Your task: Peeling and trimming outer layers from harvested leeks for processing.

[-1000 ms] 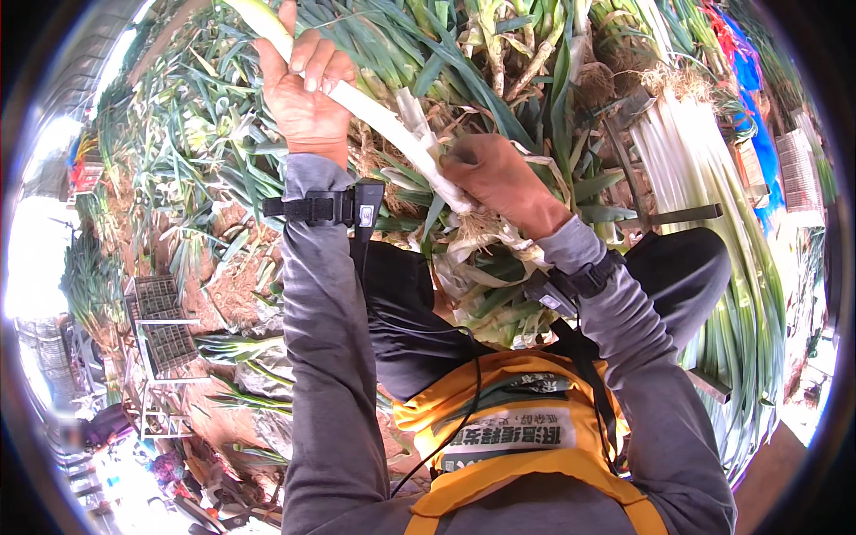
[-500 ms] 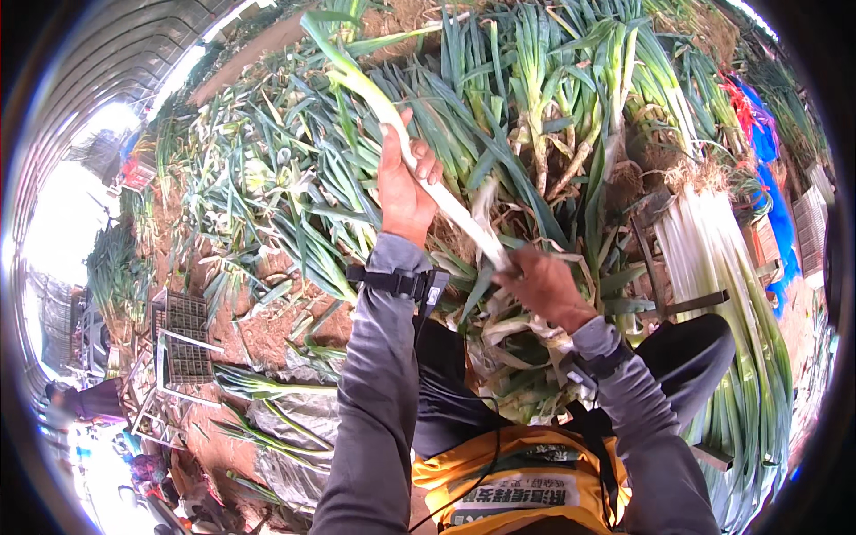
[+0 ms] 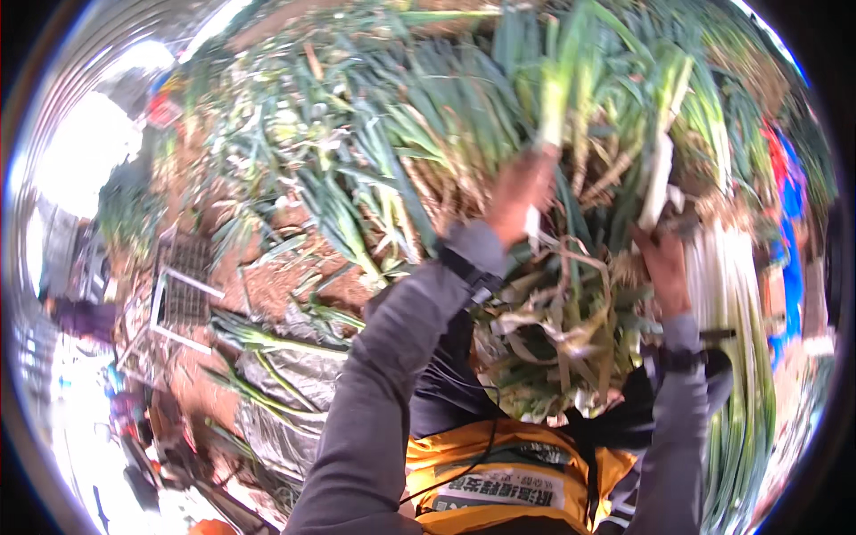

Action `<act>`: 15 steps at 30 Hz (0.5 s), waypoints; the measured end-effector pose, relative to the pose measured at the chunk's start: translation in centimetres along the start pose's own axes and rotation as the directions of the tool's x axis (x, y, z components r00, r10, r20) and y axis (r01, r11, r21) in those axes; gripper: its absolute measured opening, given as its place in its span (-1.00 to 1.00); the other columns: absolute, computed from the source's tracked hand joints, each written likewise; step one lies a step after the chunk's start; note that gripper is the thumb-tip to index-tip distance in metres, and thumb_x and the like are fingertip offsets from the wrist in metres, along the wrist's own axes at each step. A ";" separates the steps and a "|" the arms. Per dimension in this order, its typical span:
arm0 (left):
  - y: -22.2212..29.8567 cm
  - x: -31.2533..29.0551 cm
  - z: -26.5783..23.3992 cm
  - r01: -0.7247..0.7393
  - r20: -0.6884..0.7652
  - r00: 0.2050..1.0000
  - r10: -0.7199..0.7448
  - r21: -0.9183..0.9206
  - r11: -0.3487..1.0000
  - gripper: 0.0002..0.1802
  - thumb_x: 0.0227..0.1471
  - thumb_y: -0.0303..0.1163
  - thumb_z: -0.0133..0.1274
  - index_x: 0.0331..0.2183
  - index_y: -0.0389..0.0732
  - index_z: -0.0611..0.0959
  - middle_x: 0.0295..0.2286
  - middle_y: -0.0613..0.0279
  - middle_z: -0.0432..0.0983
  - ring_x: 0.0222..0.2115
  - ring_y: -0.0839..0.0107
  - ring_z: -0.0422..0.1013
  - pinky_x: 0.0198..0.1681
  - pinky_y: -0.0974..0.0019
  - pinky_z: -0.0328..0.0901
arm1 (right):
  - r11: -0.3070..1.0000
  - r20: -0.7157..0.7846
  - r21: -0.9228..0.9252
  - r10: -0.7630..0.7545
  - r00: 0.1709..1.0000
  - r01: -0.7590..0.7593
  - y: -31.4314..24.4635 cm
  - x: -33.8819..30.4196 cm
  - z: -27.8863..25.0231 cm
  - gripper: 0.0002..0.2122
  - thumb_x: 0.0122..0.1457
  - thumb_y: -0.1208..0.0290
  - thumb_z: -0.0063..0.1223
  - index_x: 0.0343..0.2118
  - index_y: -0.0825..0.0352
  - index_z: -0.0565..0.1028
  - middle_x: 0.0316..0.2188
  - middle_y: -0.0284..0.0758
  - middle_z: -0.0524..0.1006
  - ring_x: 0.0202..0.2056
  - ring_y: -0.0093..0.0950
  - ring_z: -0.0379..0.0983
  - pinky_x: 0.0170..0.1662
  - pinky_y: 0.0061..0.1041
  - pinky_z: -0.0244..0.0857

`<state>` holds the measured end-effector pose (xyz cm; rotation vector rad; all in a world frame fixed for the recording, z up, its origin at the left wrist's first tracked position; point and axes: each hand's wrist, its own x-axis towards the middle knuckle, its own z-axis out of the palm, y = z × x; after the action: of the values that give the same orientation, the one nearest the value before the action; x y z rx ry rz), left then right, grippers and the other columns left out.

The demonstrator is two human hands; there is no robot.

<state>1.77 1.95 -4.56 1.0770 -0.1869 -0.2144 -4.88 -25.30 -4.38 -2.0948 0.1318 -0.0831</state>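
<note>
Green onion (image 3: 551, 107): one long stalk, white shank below, green leaves fanning above, held upright at centre-far. Left hand (image 3: 519, 192): raised, blurred by motion, closed around the lower white shank of that stalk. Second green onion (image 3: 660, 174): white shank, upright, just right of the first. Right hand (image 3: 662, 267): lifted with its fingers at the base of this stalk; whether they grip it cannot be told through the blur. Trimmings (image 3: 553, 343): heap of pale peeled skins and limp leaves, near, between the two forearms, above an orange apron (image 3: 499, 481). Cleaned stalks (image 3: 736, 303): white bundle laid lengthwise at right. Uncleaned pile (image 3: 383, 134): green onions with leaves, spread across the far ground. Wire crate (image 3: 183, 285): left, on brown soil.
</note>
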 end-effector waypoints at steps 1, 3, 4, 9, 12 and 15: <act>-1.2 -0.4 2.5 0.048 -0.028 0.999 -0.047 0.041 0.998 -0.41 0.10 0.07 0.11 -0.05 -0.21 0.49 -0.61 0.41 0.27 -0.66 0.66 0.20 -0.63 0.49 0.17 | 0.995 0.015 0.097 0.025 1.000 -0.027 1.3 -0.7 -0.2 -0.72 0.22 0.27 0.12 -0.45 0.44 0.53 -0.66 -0.38 0.45 -0.67 -0.63 0.30 -0.63 -0.51 0.13; -2.2 -2.3 5.0 0.177 0.006 0.981 -0.194 0.384 0.906 -0.35 0.05 0.08 0.17 -0.06 -0.27 0.46 -0.53 0.33 0.38 -0.55 0.58 0.33 -0.52 0.40 0.30 | 0.997 0.083 -0.025 0.078 0.993 -0.076 -1.4 -2.7 1.5 -0.75 0.21 0.32 0.11 -0.41 0.48 0.52 -0.64 -0.35 0.48 -0.68 -0.60 0.33 -0.62 -0.49 0.17; -3.7 -3.5 5.9 0.139 0.013 0.988 -0.153 0.344 0.929 -0.34 0.03 0.07 0.20 -0.07 -0.28 0.46 -0.45 0.27 0.43 -0.45 0.52 0.38 -0.40 0.33 0.35 | 0.998 0.101 -0.014 0.061 0.993 -0.059 -1.8 -3.4 3.0 -0.75 0.21 0.32 0.11 -0.41 0.48 0.52 -0.64 -0.35 0.48 -0.68 -0.60 0.33 -0.62 -0.49 0.17; -7.8 -5.3 8.3 0.204 -0.016 0.979 -0.205 0.210 0.956 -0.41 0.05 -0.07 0.23 -0.08 -0.35 0.48 -0.29 0.16 0.53 -0.27 0.42 0.46 -0.19 0.33 0.40 | 0.867 0.127 -0.375 -0.301 0.945 0.327 0.2 -6.0 4.5 -0.79 0.18 0.41 0.09 -0.37 0.52 0.49 -0.49 -0.16 0.55 -0.49 -0.57 0.47 -0.45 -0.44 0.35; -8.6 -5.8 8.3 0.446 -0.078 0.889 -0.451 -0.075 0.892 -0.63 0.09 -0.19 0.20 -0.24 -0.32 0.60 -0.51 0.35 0.53 -0.56 0.56 0.39 -0.49 0.44 0.31 | 0.992 0.152 0.051 -0.119 0.981 0.113 -2.1 -7.7 2.2 -0.78 0.21 0.41 0.07 -0.21 0.49 0.51 -0.40 -0.25 0.57 -0.37 -0.60 0.48 -0.30 -0.40 0.38; -9.7 -5.2 2.9 -0.532 0.283 0.841 0.460 0.586 0.612 -0.61 0.20 -0.12 -0.02 -0.10 -0.22 0.53 -0.44 0.37 0.41 -0.45 0.53 0.31 -0.41 0.33 0.25 | 0.996 -0.110 0.071 -0.054 0.992 0.062 0.2 -6.7 -0.6 -0.69 0.27 0.34 0.03 -0.03 0.43 0.51 -0.36 -0.41 0.57 -0.37 -0.68 0.41 -0.31 -0.51 0.35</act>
<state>-4.76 -3.59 -12.00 1.6613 -0.6928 0.3407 -11.57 -25.06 -4.25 -2.0200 0.1313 -0.2335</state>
